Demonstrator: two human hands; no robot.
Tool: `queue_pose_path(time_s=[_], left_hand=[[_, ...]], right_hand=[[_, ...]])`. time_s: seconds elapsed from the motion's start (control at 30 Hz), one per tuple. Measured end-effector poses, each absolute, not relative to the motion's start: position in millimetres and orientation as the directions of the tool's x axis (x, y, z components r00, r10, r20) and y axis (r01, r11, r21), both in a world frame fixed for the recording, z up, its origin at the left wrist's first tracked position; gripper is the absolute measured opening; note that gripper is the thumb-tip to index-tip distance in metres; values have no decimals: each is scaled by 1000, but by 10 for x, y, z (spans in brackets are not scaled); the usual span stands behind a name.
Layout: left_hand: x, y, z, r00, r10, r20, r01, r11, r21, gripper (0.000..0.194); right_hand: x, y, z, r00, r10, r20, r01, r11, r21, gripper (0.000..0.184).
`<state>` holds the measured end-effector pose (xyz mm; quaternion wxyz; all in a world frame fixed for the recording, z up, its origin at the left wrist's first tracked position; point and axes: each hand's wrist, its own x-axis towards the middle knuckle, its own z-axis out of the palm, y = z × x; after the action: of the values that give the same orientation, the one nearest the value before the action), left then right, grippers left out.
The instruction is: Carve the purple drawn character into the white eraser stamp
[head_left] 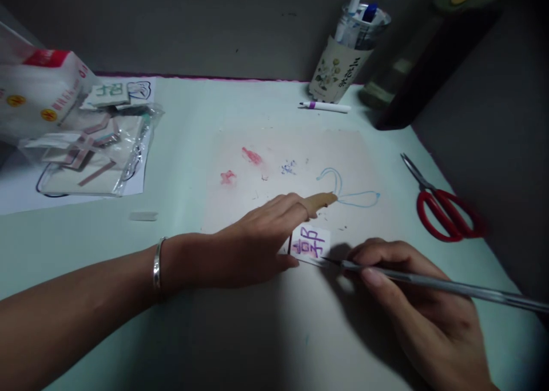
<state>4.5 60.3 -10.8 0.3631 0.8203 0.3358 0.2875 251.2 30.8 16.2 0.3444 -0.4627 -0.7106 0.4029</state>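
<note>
- The pale green bench point(180, 122) carries everything.
- A pale sheet point(300, 322) lies on it, marked with red, dark blue and light blue patches and lines.
- Plastic bags point(81, 131) of white pieces sit at the far left.
- The left hand point(266, 236), with a bracelet at the wrist and a tan covering on one finger, closes around a card's left end, thumb at its lower edge.
- The right hand point(433, 319) grips a slim metal tool between thumb and fingers.
- A pen cup point(341, 65) stands at the back.
- Red-handled scissors point(446, 208) lie at the right.
- The metal tool point(450, 287) has its dark tip at the card's lower right edge.
- A purple-and-white marker point(325, 106) lies before the cup.
- The white card point(309, 243), bearing a purple character, lies on the sheet between both hands.
</note>
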Motion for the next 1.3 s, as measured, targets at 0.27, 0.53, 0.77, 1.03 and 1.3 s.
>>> queue_pose_path(time_s=[0.27, 0.53, 0.77, 1.03, 1.3], left_hand=[[-1, 691, -149, 679, 707, 197, 300, -512, 805, 93], [-5, 719, -167, 682, 685, 256, 229, -533, 815, 92], [-16, 719, -198, 683, 698, 216, 247, -499, 831, 89], [-23, 720, -178, 688, 693, 217, 238, -497, 835, 87], [-18, 717, -217, 674, 694, 255, 222, -519, 825, 88]], right_hand=[[2406, 396, 317, -320, 944, 83, 408, 216, -887, 5], [2355, 410, 107, -417, 903, 107, 329, 260, -908, 6], [2415, 423, 42, -491, 867, 82, 297, 255, -920, 8], [2447, 425, 18, -541, 837, 78, 322, 293, -900, 11], [2463, 421, 6, -559, 824, 88, 317, 310, -896, 12]])
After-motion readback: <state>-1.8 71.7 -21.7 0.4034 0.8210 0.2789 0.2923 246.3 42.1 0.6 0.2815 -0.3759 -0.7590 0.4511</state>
